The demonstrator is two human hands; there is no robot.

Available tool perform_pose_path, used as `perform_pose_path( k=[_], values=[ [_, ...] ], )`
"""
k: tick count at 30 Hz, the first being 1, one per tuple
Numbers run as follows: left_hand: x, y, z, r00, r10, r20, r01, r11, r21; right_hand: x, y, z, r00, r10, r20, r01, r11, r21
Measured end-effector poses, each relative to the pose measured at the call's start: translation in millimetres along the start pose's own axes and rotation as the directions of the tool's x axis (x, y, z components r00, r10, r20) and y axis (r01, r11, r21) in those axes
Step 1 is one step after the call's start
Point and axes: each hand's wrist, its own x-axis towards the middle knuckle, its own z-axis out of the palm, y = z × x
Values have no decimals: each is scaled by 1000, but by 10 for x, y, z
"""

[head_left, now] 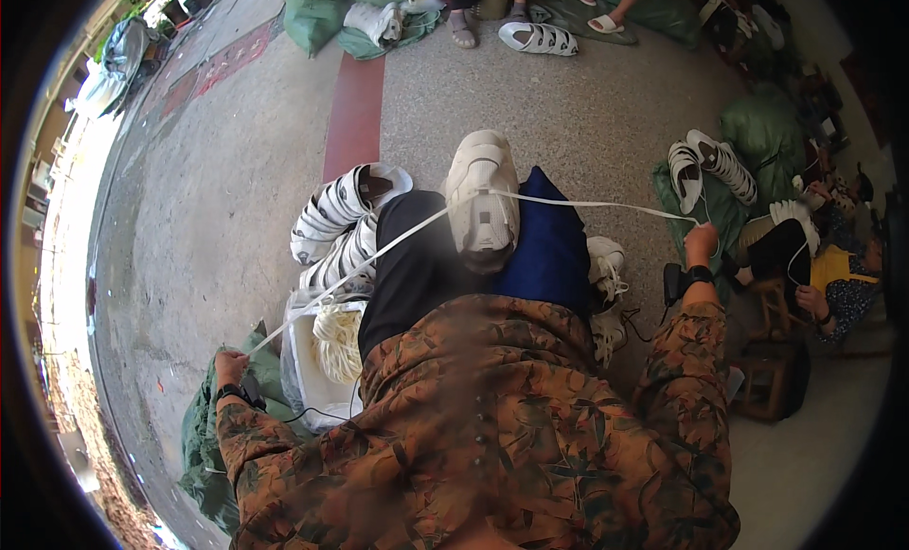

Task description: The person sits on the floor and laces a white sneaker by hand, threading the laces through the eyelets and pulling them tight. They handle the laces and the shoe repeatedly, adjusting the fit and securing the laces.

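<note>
A cream sneaker [481, 162] rests across my lap, its toe pointing away from me. A long white shoelace [606, 205] runs through the shoe near its middle and stretches out to both sides. Far out on the left, my left hand [230, 365] is closed on one end of the lace. Out to the right, my right hand [701, 242] grips the other end, with a short tail hanging below it. Both stretches are lifted off my legs; the left one looks nearly straight, the right one bows slightly.
By my left leg stand stacked white shoe uppers [331, 209] and a white foam box [301, 356] holding bundled laces [338, 342]. Cream shoes [606, 266] lie by my right leg. Green sacks [213, 427] flank me. A co-worker [833, 275] sits at right; others' feet [462, 29] show ahead.
</note>
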Motion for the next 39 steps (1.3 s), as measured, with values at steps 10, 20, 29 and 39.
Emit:
perform_pose_path(
  k=[10, 20, 29, 39],
  values=[
    [90, 254, 325, 996, -18, -92, 28, 994, 106, 200, 744, -1022, 911, 342, 230, -411, 788, 459],
    [-598, 3153, 1120, 577, 534, 619, 191, 648, -737, -2086, -2157, 309, 216, -740, 636, -354, 548, 758],
    [-875, 4689, 1889, 68, 997, 30, -776, 72, -626, -2419, -2647, 814, 549, -702, 454, -70, 503, 861],
    [-1084, 4745, 1755, 405, 879, 251, -386, 413, -824, -2309, -2802, 828, 496, -820, 285, 622, 565, 541]
  ],
)
